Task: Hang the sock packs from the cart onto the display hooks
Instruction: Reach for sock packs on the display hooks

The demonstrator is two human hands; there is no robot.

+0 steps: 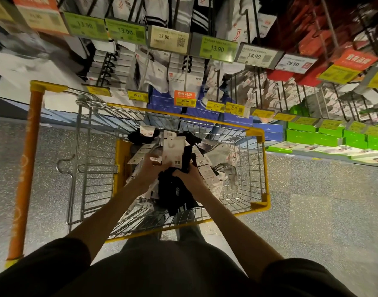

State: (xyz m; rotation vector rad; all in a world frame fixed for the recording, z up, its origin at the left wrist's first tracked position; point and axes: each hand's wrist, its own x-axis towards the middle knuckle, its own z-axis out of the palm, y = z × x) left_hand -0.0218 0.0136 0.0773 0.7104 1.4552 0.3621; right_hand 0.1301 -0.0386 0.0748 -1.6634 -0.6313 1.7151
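Left hand [148, 168] had its fingers tucked behind the white sock pack [173, 151], and right hand [188, 175] had its fingertips sunk into the black sock pack [175, 189]. The cart handle [26, 168] vanished behind a dark sleeve [44, 271] at its near end. The top-left price tag [42, 18] was smeared and unreadable.

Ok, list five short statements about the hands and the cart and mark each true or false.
1. The left hand and the right hand are both over the cart. True.
2. The cart is empty. False: sock packs lie heaped in it.
3. The left hand holds a white-carded pack. True.
4. The right hand is hanging a pack on a hook. False: it grips a black sock pack in the cart.
5. The cart's rim is blue. False: yellow.
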